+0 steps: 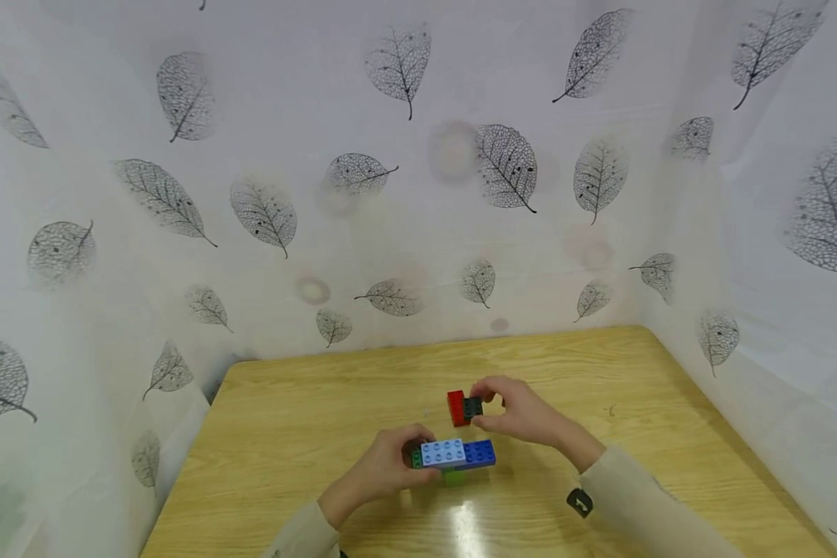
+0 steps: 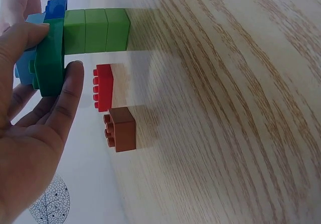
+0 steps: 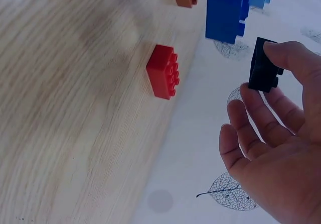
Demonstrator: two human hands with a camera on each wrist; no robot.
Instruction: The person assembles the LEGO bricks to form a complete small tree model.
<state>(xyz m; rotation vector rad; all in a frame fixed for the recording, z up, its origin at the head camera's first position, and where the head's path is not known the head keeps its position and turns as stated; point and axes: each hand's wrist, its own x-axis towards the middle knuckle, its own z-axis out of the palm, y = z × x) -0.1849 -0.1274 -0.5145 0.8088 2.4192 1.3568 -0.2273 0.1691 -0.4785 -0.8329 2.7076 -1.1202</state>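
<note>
My left hand [image 1: 389, 462] grips a dark green brick [image 2: 51, 66] between thumb and fingers. It is part of a built piece with a light blue brick [image 1: 442, 453] on top and a blue brick [image 1: 480, 454] reaching out to the right. Below them, a column of stacked light green bricks [image 2: 95, 30] stands on the table. Beyond the piece, my right hand [image 1: 526, 412] pinches a black brick [image 3: 262, 66] between thumb and fingertips, raised above the tabletop. Just left of it in the head view lies a red brick [image 1: 456, 408], studs up.
A brown brick [image 2: 123, 129] sits on the wooden table [image 1: 307, 411], hidden from the head view behind my left hand and the built piece. White curtains [image 1: 418, 232] printed with leaves hang along the table's back and both sides.
</note>
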